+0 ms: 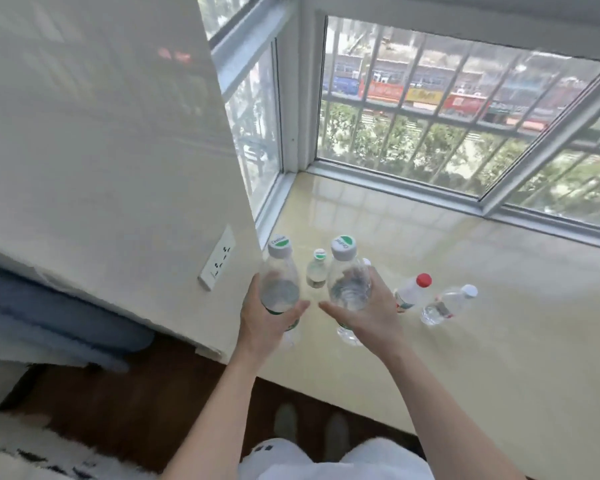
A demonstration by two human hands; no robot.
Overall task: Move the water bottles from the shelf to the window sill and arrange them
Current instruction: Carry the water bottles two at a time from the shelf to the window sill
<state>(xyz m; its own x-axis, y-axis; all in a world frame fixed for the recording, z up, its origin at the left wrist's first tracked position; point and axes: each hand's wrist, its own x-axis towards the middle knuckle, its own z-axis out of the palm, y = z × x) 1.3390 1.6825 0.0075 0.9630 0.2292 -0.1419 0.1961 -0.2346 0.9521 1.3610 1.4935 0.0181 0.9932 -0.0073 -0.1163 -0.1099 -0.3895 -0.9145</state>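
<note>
Left hand (267, 320): fingers (293, 308) wrapped round the lower body of a clear bottle (280, 278) with a green-and-white cap, held upright. Right hand (368, 315): fingers closed round a second bottle (347, 275) of the same make, also upright. Both bottles sit over the near left corner of the window sill (465, 306); whether their bases touch the sill or hang just above it cannot be told, since the hands cover the lower parts.

Beyond the hands: a small bottle (317, 270) stands between and just behind the two held ones. To the right, a red-capped bottle (413, 292) and a white-capped bottle (449, 304) stand on the sill near each other.

Risks, as judged:
- The sill is glossy; a bottle set down off-level could slide or tip.
- The held bottles are close to each other and to the small bottle; lowering both at once could knock it over (it looks light).
- The left bottle is near the sill's front edge and the wall corner (222, 306); a careless release could send it to the floor (153, 393).

Hidden or unclear: a white cap peeks from behind the right-hand bottle, its bottle concealed. Label text is unreadable. The shelf is not identifiable in view.
</note>
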